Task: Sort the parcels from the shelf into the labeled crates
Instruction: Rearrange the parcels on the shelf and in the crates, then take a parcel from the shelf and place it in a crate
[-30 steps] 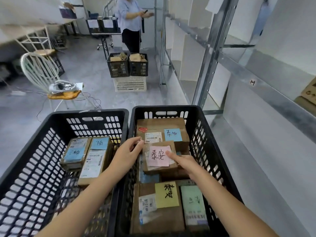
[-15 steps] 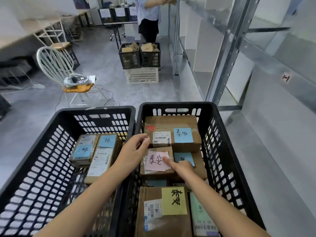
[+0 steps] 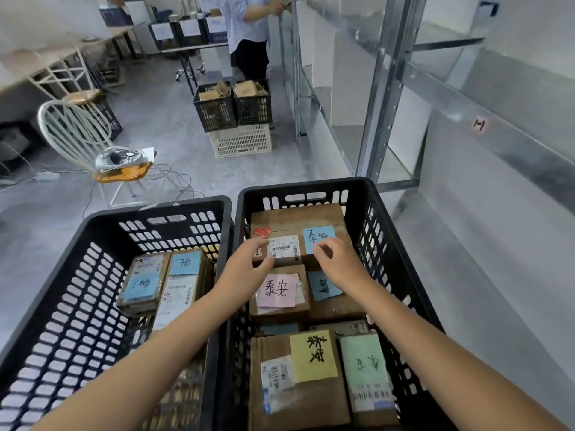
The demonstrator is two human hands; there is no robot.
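The left hand (image 3: 245, 269) and right hand (image 3: 339, 262) hung over the right crate (image 3: 305, 183), fingers (image 3: 260, 243) loose and holding nothing, just above the pink-labelled parcel (image 3: 280, 295) lying inside it among other parcels (image 3: 311, 217).

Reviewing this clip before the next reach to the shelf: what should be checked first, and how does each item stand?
1. Hands free: left hand and right hand hold nothing: ok.
2. Pink-note parcel lies flat in the right crate: ok.
3. Its note matches the yellow-note parcel's writing: ok.
4. Left crate has free space: ok.
5. Room left in the right crate: cannot tell.
6. Parcels left on the shelf: cannot tell, none in view.
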